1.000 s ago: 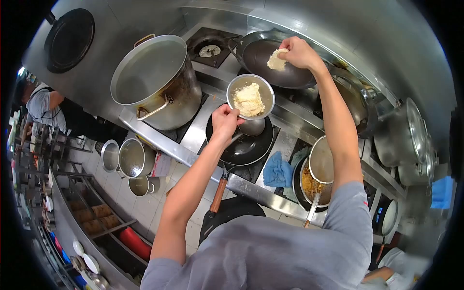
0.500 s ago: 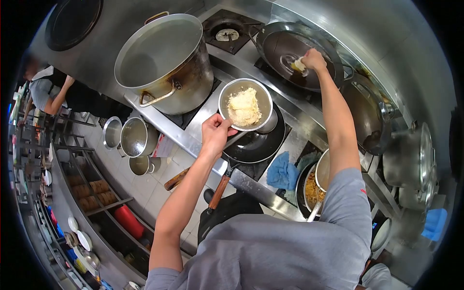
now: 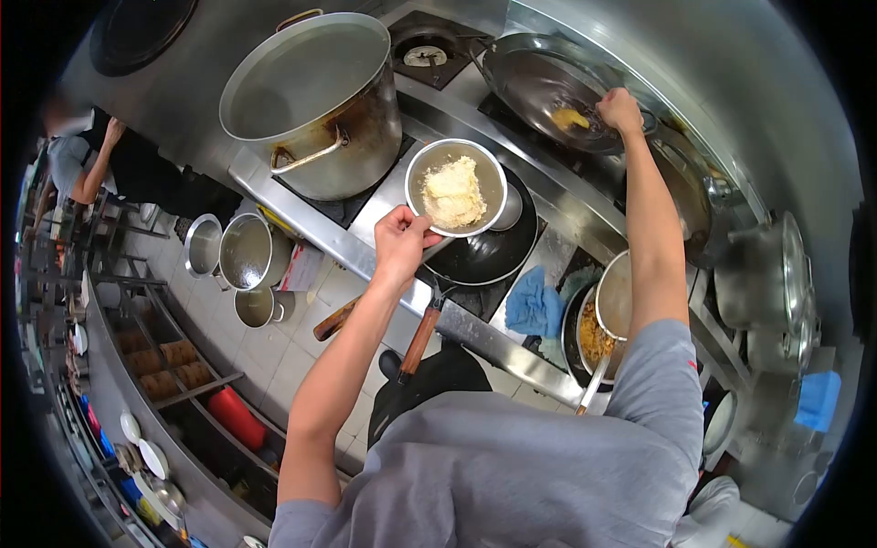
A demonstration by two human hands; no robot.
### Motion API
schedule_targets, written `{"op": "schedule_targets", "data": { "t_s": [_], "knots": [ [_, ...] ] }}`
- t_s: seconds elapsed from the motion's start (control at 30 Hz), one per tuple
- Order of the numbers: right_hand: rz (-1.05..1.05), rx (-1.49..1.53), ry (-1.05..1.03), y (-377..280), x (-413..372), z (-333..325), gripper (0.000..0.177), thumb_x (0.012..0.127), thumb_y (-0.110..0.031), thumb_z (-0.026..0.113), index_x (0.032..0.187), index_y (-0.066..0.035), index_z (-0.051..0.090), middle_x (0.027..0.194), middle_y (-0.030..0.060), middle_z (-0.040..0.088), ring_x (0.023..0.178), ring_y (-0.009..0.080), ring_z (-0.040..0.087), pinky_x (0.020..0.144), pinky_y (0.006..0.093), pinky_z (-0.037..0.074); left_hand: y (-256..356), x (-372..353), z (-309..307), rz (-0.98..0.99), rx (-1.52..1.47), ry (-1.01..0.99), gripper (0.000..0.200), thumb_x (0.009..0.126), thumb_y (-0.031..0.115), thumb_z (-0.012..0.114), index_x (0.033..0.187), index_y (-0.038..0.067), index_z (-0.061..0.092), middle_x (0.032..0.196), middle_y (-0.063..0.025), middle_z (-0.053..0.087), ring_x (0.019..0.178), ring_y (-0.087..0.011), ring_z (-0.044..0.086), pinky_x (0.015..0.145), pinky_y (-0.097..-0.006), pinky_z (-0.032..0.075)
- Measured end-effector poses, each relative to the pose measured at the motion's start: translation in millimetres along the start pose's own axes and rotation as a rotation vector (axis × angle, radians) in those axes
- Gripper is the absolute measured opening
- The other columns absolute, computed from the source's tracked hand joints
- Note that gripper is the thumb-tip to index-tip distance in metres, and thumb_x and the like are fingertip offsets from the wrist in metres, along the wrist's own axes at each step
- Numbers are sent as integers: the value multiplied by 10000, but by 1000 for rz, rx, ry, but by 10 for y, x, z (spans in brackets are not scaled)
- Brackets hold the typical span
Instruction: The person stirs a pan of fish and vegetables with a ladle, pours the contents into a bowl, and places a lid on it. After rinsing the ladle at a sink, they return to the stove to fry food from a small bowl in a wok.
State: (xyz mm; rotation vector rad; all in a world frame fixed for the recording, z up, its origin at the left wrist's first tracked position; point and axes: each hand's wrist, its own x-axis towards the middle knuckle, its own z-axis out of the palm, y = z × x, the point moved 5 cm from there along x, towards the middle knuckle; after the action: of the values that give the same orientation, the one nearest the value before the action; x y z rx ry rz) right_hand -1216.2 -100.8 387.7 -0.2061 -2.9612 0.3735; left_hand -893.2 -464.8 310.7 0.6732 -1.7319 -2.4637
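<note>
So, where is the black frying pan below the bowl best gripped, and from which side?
Probably by its wooden handle, coming from the person's side: it juts out toward them, free of other things, while the frying pan sits partly under the metal bowl held in the left hand.

Layout of the stove (image 3: 498, 354): the left hand (image 3: 399, 239) is holding the round steel bowl (image 3: 456, 187), with pale crumbly food (image 3: 450, 194) lying in it, above the black frying pan with a wooden handle (image 3: 484, 260). The large steel stockpot (image 3: 315, 100) is standing to the bowl's left. Behind and to the right, the right hand (image 3: 621, 110) is hovering inside the wide dark wok (image 3: 539, 82), just beside a yellow lump (image 3: 568, 118) lying in it. The crumpled blue cloth (image 3: 536, 310) is lying right of the frying pan.
</note>
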Motion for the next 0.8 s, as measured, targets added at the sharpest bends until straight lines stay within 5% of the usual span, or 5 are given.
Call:
{"op": "schedule_targets", "data": {
  "t_s": [0.27,0.37,0.53,0.67,0.8],
  "knots": [
    [-112,556,130,91,-1425,-336,501,758,-135,677,1220,3,539,835,115,680,815,220,656,748,326,492,104,-387,-522,7,-65,-87,176,843,21,599,700,41,500,748,-97,626,649,-134,639,577,-218,556],
    [-100,917,158,59,-2475,-20,247,795,-254,715,903,-47,635,691,0,606,609,77,519,569,261,432,259,-633,-882,16,-25,-145,150,851,38,604,723,57,530,792,-84,643,690,-147,638,637,-257,557],
    [204,1008,-351,-355,-4764,843,411,874,-320,636,541,-84,587,608,22,601,585,92,514,526,251,391,623,-1076,-1528,39,45,-187,93,860,52,597,775,42,562,792,-68,640,699,-131,635,643,-253,552],
    [510,1097,-888,-450,-6077,2061,144,865,-169,606,954,-68,657,820,16,649,585,66,536,451,210,428,909,-1511,-2027,52,95,-158,94,868,41,582,779,47,553,795,-44,627,673,-107,621,632,-241,555],
    [959,1445,-773,-244,-6433,3103,121,841,-169,667,864,-71,601,729,11,587,611,110,558,525,268,497,938,-1869,-2599,91,72,-126,115,872,31,568,765,57,533,783,-27,613,650,-98,612,622,-235,559]
  ]
}}
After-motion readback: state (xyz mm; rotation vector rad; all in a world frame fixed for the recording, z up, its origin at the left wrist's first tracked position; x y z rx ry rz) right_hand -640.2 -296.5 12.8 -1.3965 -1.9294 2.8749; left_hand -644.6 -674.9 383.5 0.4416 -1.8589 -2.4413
